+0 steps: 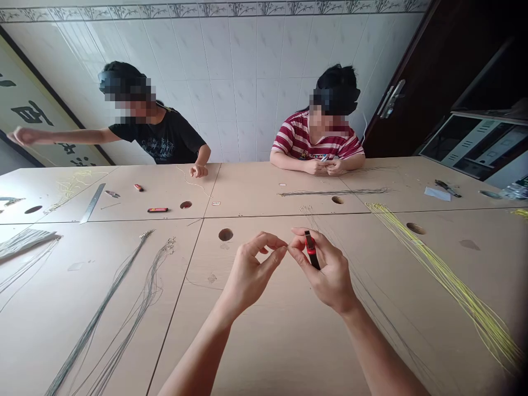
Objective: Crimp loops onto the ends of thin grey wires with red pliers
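Note:
My left hand [256, 269] is closed in a pinch over the middle of the table. A thin grey cord [204, 285] trails to its left and seems to run to it; the end between the fingertips is too small to make out. My right hand [325, 269] is closed around a black and red lighter [311, 250], its metal top pointing up and away. The thumb and index fingertips of that hand pinch together right against the left fingertips. Whether they also grip the cord cannot be seen.
Grey cord bundles [119, 286] lie at left, yellow cords [445, 280] at right. Across the table sit a person in black [165, 135] and a person in stripes [317, 137]. Another lighter [157, 209], a ruler [93, 203], pliers [447, 188] and a table hole [225, 235] are also there.

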Available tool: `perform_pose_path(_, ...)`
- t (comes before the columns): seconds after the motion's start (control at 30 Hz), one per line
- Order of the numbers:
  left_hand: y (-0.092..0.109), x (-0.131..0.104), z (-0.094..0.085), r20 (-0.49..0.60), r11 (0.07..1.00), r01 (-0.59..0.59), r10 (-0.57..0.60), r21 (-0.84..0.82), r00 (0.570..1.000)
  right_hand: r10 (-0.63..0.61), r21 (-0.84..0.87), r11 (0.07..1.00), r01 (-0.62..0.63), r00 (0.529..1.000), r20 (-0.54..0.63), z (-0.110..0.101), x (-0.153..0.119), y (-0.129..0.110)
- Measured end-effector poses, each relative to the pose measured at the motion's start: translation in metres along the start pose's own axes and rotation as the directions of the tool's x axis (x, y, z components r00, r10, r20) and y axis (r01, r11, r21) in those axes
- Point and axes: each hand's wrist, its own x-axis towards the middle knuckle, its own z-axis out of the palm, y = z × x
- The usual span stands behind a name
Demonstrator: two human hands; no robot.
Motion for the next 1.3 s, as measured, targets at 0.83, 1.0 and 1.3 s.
perform_pose_path(0.83, 0.0031, 0.0003, -0.0057, -0.007, 0.997, 0.025, -0.024, 0.080, 1.000, 0.126, -0.046, 0.991, -0.122, 0.986, 0.113, -0.0044, 0.0046, -0.0014)
perform_pose_path(1.0, 0.0021, 0.0005, -0.0048, -0.002, 0.997, 0.014, -0.014, 0.071, 1.000, 0.107, -0.091, 0.991, -0.097, 0.987, 0.119, -0.0051, 0.0043, -0.0013)
perform_pose_path(1.3, -0.0010, 0.0009, -0.0045, 0.041, 0.997, 0.071, -0.072, 0.022, 0.997, 0.084, -0.041, 0.996, -0.080, 0.993, 0.083, -0.0085, 0.0039, -0.0013)
